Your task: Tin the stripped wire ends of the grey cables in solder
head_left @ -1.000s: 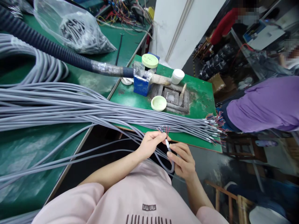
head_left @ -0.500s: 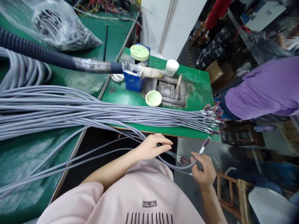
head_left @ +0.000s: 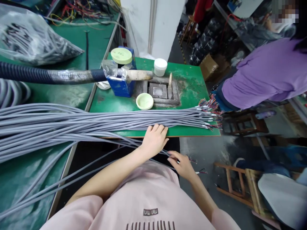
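Observation:
A thick bundle of grey cables (head_left: 115,119) lies along the green bench top, with stripped ends showing thin coloured wires (head_left: 211,108) at its right end. My left hand (head_left: 155,139) rests on the bundle's near edge, fingers laid over the cables and thumb apart. Below the bench edge, my right hand (head_left: 181,163) is at several loose hanging cables, its thumb and forefinger curved with a gap between them. Two stripped cable ends (head_left: 200,172) show beyond that hand. Part of the hanging cables is hidden behind both hands.
Behind the bundle are a green dish (head_left: 145,101), a white tub (head_left: 160,67), a sooty square pot (head_left: 158,92) and a blue box (head_left: 121,86) holding a hose nozzle (head_left: 139,75). A person in purple (head_left: 263,75) is at the right, near a wooden stool (head_left: 236,183).
My right hand has let go of a single cable and moved left to the hanging ones. My left hand has moved up onto the bundle. The view has shifted right.

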`<action>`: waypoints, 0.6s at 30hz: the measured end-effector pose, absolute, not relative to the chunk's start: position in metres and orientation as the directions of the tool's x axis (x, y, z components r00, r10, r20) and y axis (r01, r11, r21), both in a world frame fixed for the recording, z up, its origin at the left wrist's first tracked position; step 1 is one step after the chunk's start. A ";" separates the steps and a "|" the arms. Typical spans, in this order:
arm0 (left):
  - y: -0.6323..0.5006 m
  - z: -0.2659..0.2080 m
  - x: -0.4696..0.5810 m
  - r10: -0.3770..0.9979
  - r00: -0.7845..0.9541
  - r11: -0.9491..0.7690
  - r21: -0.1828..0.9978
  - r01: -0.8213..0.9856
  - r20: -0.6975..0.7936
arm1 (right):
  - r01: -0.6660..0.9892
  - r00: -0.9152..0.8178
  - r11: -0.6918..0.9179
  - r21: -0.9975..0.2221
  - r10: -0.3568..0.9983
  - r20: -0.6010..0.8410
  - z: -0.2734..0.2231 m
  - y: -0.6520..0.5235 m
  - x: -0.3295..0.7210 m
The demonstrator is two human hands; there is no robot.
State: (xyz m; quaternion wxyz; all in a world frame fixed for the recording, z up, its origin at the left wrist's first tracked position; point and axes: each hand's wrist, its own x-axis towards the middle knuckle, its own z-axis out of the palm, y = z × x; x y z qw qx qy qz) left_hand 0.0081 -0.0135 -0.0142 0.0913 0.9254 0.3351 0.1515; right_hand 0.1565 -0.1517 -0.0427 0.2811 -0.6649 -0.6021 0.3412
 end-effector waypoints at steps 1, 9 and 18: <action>-0.014 -0.014 0.010 0.645 0.733 -0.761 0.269 0.591 0.215 | 0.586 0.033 -0.113 -0.802 0.993 -0.115 -0.040 -0.147 0.155; 0.004 -0.006 -0.019 0.726 0.600 -0.687 0.323 0.651 0.336 | 0.473 0.106 -0.159 -0.866 0.987 -0.123 -0.035 -0.134 0.160; 0.017 -0.004 -0.042 0.785 0.543 -0.611 0.226 0.758 0.298 | -0.062 -0.071 -0.314 -0.947 0.948 -0.309 -0.040 -0.119 0.136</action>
